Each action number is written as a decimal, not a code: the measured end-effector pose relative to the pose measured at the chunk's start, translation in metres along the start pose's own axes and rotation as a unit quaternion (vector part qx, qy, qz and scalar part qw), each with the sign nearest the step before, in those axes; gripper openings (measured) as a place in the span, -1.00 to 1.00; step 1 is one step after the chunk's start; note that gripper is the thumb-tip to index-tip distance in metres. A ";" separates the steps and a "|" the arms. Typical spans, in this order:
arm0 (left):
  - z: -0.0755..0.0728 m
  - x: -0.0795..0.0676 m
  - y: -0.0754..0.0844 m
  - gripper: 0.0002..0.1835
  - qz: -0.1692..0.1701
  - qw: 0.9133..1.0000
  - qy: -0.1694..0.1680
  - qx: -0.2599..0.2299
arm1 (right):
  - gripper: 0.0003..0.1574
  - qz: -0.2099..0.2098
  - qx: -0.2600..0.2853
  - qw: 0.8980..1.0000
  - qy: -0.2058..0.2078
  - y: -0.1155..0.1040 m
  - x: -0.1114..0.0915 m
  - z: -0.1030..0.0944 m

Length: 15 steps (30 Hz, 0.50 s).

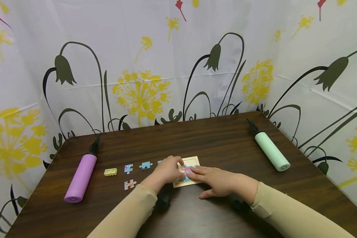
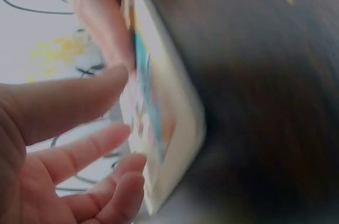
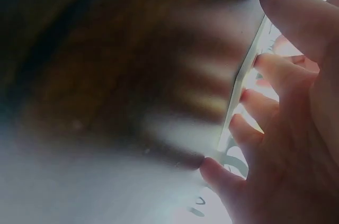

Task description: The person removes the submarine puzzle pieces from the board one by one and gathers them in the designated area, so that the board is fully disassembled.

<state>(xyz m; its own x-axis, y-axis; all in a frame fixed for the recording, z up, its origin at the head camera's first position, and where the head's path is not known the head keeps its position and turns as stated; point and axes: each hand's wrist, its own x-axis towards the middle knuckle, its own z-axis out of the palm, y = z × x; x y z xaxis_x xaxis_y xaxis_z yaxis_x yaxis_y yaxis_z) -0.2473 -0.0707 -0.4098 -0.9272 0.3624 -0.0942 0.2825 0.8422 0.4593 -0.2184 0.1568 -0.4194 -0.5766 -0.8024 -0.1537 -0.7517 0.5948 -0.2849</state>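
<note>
A pale wooden puzzle tray [image 1: 193, 161] lies on the dark table, with pink and blue jigsaw pieces [image 1: 188, 171] set in it. My left hand [image 1: 168, 170] reaches over the tray's left side, fingertips right at the pieces. In the left wrist view, its thumb [image 2: 79, 102] and fingers are bent and spread apart, with nothing seen between them. From the other side, my right hand [image 1: 217, 180] rests its straight fingers on the tray's right part, thumb on the table. The right wrist view shows these fingertips along the tray's edge [image 3: 241, 78].
Left of the tray lie loose jigsaw pieces [image 1: 145, 165], one partly behind my left hand. A yellow toy brick [image 1: 110, 172] sits farther left. A purple hand pump [image 1: 81, 178] lies at the left, a mint green pump [image 1: 272, 151] at the right. A flowered curtain [image 1: 166, 59] hangs behind.
</note>
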 end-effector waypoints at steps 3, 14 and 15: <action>0.004 0.004 0.004 -0.66 -0.007 1.000 -0.001 0.008 | -0.03 -0.005 -0.005 1.000 0.001 0.000 0.001 0.000; 0.008 0.010 0.004 -0.69 -0.018 1.000 -0.005 -0.009 | -0.03 0.031 0.007 0.999 -0.012 0.004 -0.010 0.000; 0.008 0.010 0.003 -0.69 -0.018 1.000 -0.004 -0.009 | -0.03 0.030 0.008 0.999 -0.012 0.005 -0.011 0.000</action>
<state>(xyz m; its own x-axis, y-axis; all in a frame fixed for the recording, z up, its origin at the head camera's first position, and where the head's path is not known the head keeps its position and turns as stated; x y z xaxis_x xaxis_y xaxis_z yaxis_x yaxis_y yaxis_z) -0.2539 -0.0615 -0.4161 -0.9349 0.3346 -0.1182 0.2437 0.8476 0.4714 -0.2155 0.1685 -0.4192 -0.6131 -0.7658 -0.1943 -0.7100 0.6419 -0.2897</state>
